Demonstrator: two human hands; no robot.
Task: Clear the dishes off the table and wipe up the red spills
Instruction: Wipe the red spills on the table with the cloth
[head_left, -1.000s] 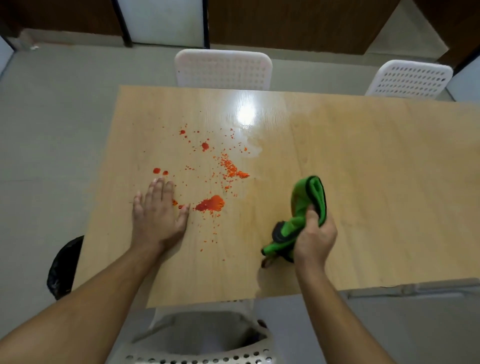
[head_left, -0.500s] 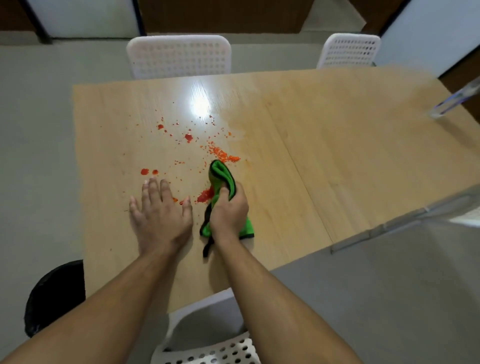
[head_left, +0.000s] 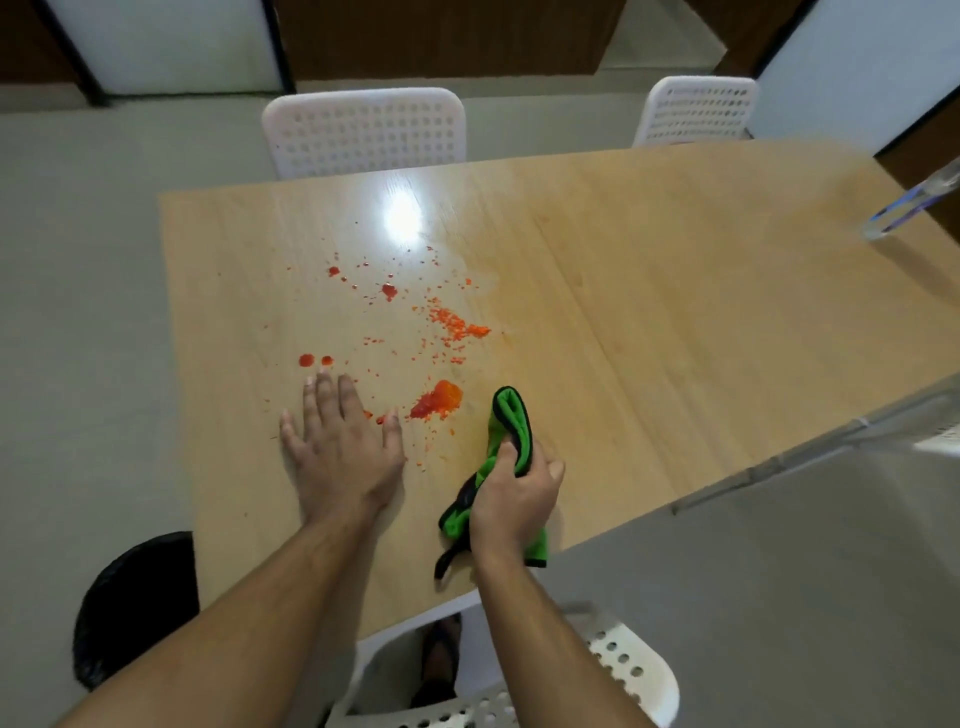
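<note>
Red spills (head_left: 436, 406) dot the left half of the wooden table (head_left: 675, 312), the biggest blob lying between my hands and smaller drops and crumbs (head_left: 457, 325) spread farther back. My left hand (head_left: 340, 441) lies flat on the table, fingers straight, its fingertips near two small red drops (head_left: 313, 359). My right hand (head_left: 514, 496) grips a bunched green cloth with black edging (head_left: 511, 431), whose tip rests on the table just right of the big blob. No dishes are in view.
Two white perforated chairs (head_left: 363, 130) (head_left: 696, 111) stand at the table's far side, and a third (head_left: 519, 691) sits below me at the near edge. A black bin bag (head_left: 135, 597) is on the floor at the left. A clear bottle (head_left: 914, 205) stands at the table's far right.
My right hand has pulled the cloth back to the right, off the big red blob, which still lies there. The left hand has stayed flat in place.
</note>
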